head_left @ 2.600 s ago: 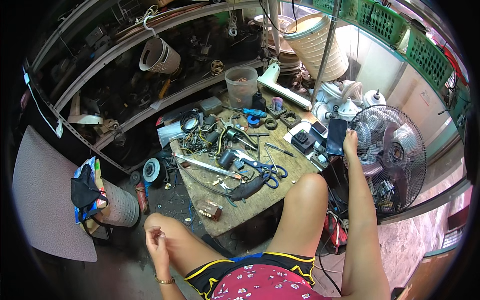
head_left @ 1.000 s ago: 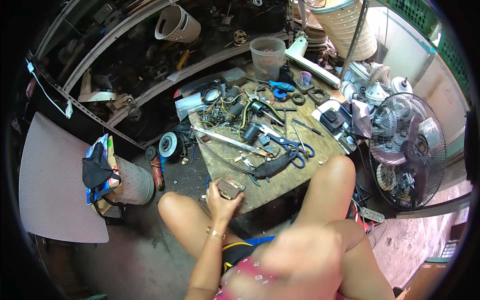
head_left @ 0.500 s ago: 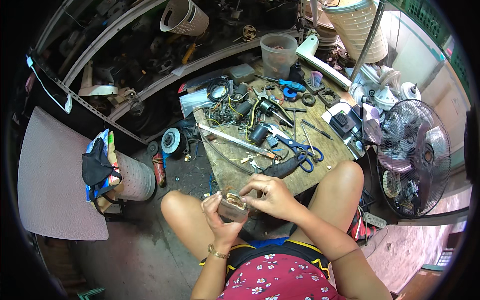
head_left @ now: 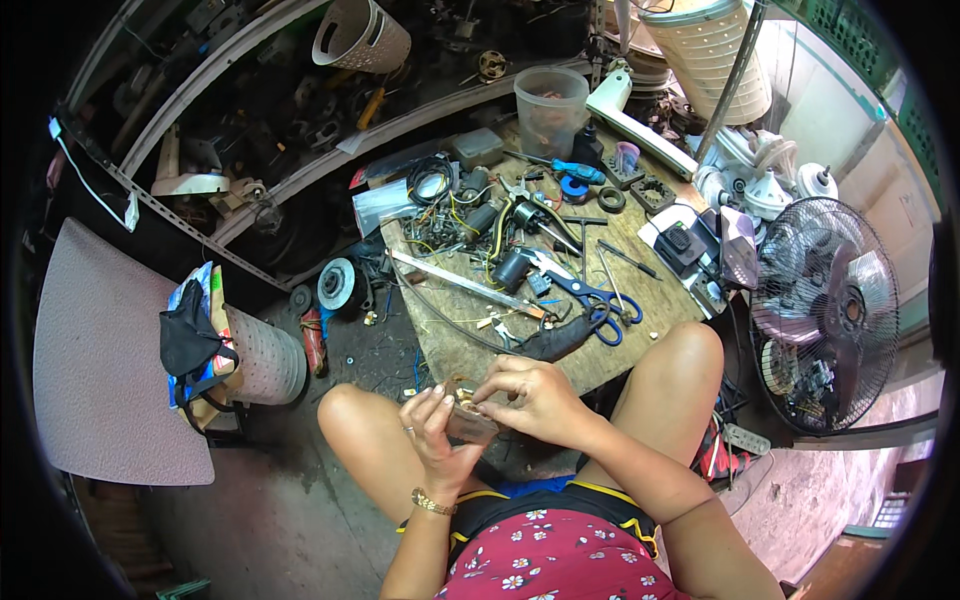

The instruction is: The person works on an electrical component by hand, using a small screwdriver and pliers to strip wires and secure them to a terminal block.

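Note:
In front of my lap, my left hand (head_left: 437, 438) grips a motor stator (head_left: 470, 426), a greyish metal block with a brown and cream winding around its opening. The fingers lie along its left side and the thumb sits underneath. My right hand (head_left: 528, 396) is bent over the top and right edge of the stator, thumb and fingertips drawn together at the winding. Whether those fingertips pinch a wire is too small to tell. The stator is tilted, and my right fingers partly cover its opening.
Beyond my knees stands a low wooden board (head_left: 640, 285) with blue-handled scissors (head_left: 605, 307), pliers (head_left: 515, 190), a blue screwdriver (head_left: 580, 172) and a heap of small parts. A fan (head_left: 835, 315) is at the right. A white perforated bin (head_left: 265, 360) is at the left.
The stator has tipped so that its opening shows less to me. My right fingers have shifted slightly along its upper edge. The whole view has moved a little.

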Demonstrator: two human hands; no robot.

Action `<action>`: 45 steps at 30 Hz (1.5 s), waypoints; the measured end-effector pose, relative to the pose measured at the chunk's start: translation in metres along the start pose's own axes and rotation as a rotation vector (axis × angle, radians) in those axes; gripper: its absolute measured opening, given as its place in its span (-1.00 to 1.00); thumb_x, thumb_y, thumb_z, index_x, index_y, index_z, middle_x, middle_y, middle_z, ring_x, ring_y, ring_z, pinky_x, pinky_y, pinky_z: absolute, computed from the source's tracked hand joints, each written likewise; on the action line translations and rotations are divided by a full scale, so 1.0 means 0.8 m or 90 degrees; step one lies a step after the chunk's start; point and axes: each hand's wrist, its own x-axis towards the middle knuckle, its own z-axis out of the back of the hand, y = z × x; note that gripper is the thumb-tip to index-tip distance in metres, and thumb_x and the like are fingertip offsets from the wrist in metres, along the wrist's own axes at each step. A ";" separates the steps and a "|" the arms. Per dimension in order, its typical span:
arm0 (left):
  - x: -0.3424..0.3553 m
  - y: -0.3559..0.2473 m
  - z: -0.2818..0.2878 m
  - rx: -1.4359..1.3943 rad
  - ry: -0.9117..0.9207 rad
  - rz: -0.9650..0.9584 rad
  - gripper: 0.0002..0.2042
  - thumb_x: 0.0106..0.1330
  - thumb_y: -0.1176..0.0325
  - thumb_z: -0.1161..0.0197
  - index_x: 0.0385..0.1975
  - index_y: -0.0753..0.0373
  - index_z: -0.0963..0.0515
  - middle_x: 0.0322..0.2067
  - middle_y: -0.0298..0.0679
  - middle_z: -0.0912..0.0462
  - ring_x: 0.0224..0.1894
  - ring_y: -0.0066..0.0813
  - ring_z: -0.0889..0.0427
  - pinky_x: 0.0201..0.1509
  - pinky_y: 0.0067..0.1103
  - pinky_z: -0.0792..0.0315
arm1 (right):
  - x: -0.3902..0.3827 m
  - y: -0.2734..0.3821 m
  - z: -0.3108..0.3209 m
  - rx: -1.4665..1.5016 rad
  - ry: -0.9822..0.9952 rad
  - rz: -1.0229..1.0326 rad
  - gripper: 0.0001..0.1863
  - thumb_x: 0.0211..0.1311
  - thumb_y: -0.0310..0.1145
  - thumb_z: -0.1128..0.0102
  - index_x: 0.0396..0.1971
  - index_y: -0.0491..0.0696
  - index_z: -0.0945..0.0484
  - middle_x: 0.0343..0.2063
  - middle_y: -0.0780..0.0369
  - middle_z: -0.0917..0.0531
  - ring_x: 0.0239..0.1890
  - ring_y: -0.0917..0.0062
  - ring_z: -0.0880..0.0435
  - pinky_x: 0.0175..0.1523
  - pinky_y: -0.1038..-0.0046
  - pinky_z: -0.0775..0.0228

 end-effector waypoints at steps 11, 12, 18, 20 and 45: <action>-0.025 0.036 -0.041 0.009 0.066 0.229 -0.18 -0.21 0.39 -0.68 0.16 0.24 -0.39 0.06 -0.07 -0.50 0.13 -0.03 -0.48 0.27 -0.25 -0.36 | 0.014 -0.095 0.118 -0.389 -0.241 -0.168 -0.87 0.17 -0.37 -0.32 -0.31 -0.04 -0.75 -0.29 0.15 -0.72 -0.21 0.22 -0.72 -0.10 0.26 -0.54; -0.023 0.035 -0.042 0.008 0.064 0.223 -0.18 -0.21 0.40 -0.68 0.16 0.24 -0.39 0.07 -0.06 -0.49 0.15 -0.02 -0.48 0.28 -0.24 -0.35 | 0.013 -0.097 0.128 -0.418 -0.240 -0.183 -0.87 0.16 -0.38 -0.33 -0.31 -0.04 -0.75 -0.29 0.14 -0.71 -0.20 0.21 -0.71 -0.09 0.25 -0.54; 0.000 0.018 -0.034 0.016 0.158 0.192 -0.24 -0.08 0.31 -0.59 0.18 0.26 -0.37 0.19 0.03 -0.44 0.27 0.07 -0.41 0.36 -0.21 -0.31 | 0.017 -0.105 0.140 -0.516 -0.214 -0.117 -0.91 0.10 -0.42 -0.33 -0.37 -0.05 -0.71 -0.33 0.11 -0.67 -0.17 0.15 -0.67 -0.08 0.15 -0.54; 0.008 0.022 -0.030 -0.016 0.207 0.208 -0.27 -0.02 0.27 -0.56 0.18 0.28 -0.36 0.24 0.08 -0.41 0.31 0.10 -0.39 0.39 -0.20 -0.30 | 0.019 -0.106 0.149 -0.512 -0.240 -0.116 -0.90 0.10 -0.42 -0.33 -0.36 -0.05 -0.71 -0.32 0.09 -0.66 -0.15 0.13 -0.65 -0.06 0.14 -0.53; -0.010 0.019 -0.017 -0.172 0.191 0.372 -0.40 -0.06 0.33 -0.63 0.01 0.23 -0.49 -0.03 -0.19 -0.60 0.08 -0.29 -0.56 0.22 -0.40 -0.43 | 0.006 -0.117 -0.026 -0.636 -0.058 0.066 -0.87 0.07 -0.30 -0.31 -0.42 -0.03 -0.63 -0.43 0.23 -0.63 -0.32 0.37 -0.67 -0.30 0.37 -0.59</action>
